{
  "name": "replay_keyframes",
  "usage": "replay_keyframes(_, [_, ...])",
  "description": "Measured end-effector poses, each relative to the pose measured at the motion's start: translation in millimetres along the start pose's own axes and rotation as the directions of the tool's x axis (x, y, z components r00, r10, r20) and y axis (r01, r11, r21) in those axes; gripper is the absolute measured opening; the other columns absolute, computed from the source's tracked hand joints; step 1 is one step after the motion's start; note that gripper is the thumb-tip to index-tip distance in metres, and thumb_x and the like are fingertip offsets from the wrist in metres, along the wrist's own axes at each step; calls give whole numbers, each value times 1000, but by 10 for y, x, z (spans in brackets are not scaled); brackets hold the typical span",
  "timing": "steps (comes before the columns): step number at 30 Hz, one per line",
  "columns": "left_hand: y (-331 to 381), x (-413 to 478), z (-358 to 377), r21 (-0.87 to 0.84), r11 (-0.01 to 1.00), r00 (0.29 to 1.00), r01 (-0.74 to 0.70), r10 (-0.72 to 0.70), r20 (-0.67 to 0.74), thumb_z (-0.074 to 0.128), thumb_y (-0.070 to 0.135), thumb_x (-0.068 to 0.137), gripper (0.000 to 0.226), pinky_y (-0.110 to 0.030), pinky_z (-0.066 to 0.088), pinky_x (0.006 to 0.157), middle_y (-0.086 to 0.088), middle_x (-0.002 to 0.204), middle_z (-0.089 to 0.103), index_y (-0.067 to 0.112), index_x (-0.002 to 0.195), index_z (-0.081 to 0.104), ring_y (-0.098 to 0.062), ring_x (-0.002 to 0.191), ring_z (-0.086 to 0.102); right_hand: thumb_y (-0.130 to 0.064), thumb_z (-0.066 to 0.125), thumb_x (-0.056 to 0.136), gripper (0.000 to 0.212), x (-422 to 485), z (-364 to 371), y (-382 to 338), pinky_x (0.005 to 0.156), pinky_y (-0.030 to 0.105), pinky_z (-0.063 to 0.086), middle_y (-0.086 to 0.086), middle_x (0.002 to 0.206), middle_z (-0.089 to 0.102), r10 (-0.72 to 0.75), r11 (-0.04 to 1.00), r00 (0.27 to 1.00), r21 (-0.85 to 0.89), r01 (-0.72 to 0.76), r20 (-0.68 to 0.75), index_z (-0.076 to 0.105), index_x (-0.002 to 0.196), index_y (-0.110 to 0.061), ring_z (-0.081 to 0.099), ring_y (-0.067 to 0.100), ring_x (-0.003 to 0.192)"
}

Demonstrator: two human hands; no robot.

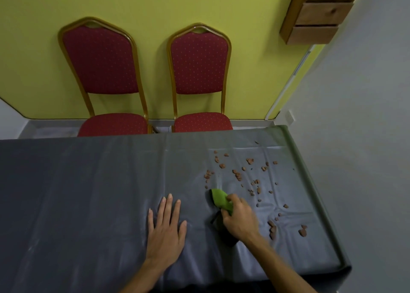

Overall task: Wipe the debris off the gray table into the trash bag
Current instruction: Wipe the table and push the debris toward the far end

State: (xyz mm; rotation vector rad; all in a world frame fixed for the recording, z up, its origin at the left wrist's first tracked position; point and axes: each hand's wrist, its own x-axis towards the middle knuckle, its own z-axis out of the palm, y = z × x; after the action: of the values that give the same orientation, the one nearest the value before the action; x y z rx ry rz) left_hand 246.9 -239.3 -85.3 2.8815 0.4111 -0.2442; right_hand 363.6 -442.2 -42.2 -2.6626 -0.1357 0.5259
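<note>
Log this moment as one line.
left hand: flat on table | right hand: grips green cloth | debris: scattered beyond cloth, unswept

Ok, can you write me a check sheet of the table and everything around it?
Surface: gray table, under a wrinkled gray cover.
Job's things: reddish debris scattered over the right end; green cloth on the cover; trash bag not seen.
Clutter: nothing seen.
Grips: left hand flat on the cover, fingers straight; right hand holds the green cloth.
Cables: nothing seen.
Surroundings: red chairs behind the table; yellow-green wall; wooden drawers at upper right.
</note>
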Motion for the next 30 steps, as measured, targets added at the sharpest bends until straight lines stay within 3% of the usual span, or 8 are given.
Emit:
replay_keyframes(9, [28,-4,-22,-28,1000,1000,-7,7,-13,7,51,100,66,-59,14,118,-6,164,16,18,154,26,-23,152,12,-38,60,87,34,-1,-30,-5,75,38,52,0,114,55,11,1000,999,-18,-11,-40,48,118,-30,59,23,95])
replay_keyframes(13, [134,24,-4,-54,997,998,60,-59,27,15,46,95,67,-59,-1,119,-5,165,-3,18,156,12,-23,152,-6,-38,56,90,35,-110,62,-34,68,35,51,-1,116,50,9,1000,998,-23,-11,-68,46,123,-29,59,22,90])
replay_keyframes(15, [209,49,-12,-76,993,995,91,-87,47,27,40,97,66,-58,-5,119,-7,164,-9,15,156,11,-25,151,-12,-38,55,90,35,-190,109,-58,69,35,51,-3,116,49,-3,1000,998,-11,2,-68,45,122,-28,59,21,89])
replay_keyframes(17, [278,70,-43,-107,989,994,105,-101,46,48,29,94,68,-60,2,119,-14,163,1,9,154,23,-30,151,-3,-39,54,90,34,-276,158,-69,69,35,52,-4,112,48,-26,999,998,-23,25,-49,44,121,-30,58,19,87])
replay_keyframes(20, [322,100,-59,-108,989,995,101,-97,35,57,21,88,71,-60,7,119,-19,162,7,3,151,30,-33,151,2,-40,52,90,32,-354,205,-45,67,34,51,-5,108,47,-63,997,998,-38,63,-19,44,120,-31,56,17,86])
replay_keyframes(25, [390,206,-56,-125,992,1000,18,-19,-7,48,25,96,62,-56,1,121,-14,164,2,10,152,29,-28,152,-4,-38,52,90,32,-360,203,-17,64,31,48,-5,106,46,-81,996,997,-39,80,-19,44,120,-31,56,17,84])
replay_keyframes(30, [529,274,-9,-139,990,999,-34,33,-11,19,37,101,59,-52,-6,120,-8,165,-7,15,156,18,-23,151,-14,-37,52,90,32,-325,175,38,67,34,49,-3,108,49,-121,992,992,-25,122,20,45,120,-31,58,20,90])
